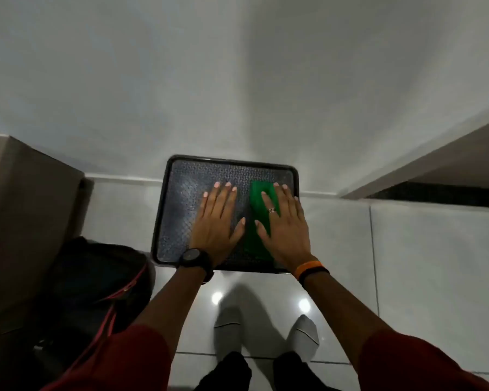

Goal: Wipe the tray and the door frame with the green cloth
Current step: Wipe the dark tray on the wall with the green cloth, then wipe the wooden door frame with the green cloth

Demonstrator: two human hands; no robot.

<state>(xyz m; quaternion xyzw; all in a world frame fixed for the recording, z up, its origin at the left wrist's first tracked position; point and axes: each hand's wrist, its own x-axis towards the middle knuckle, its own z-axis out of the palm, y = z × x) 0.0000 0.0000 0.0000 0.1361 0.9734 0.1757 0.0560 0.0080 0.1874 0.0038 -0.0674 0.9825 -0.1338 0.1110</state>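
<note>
My left hand (218, 221) lies flat, fingers spread, on the tray (181, 198); my right hand (284, 227) presses flat on the cloth (259, 193), gripping nothing. The tray stands against the wall (237, 80), its bottom edge at the floor (407, 263). It looks stiff, light and textured, so I'd brace its middle or hold a rim. The cloth is soft and folded; a palm on top will drive it. One tray, one cloth, two hands.

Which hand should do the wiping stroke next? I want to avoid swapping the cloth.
Right hand: it lies flat on the green cloth on the tray. The left hand presses bare tray, steadying it.
</note>
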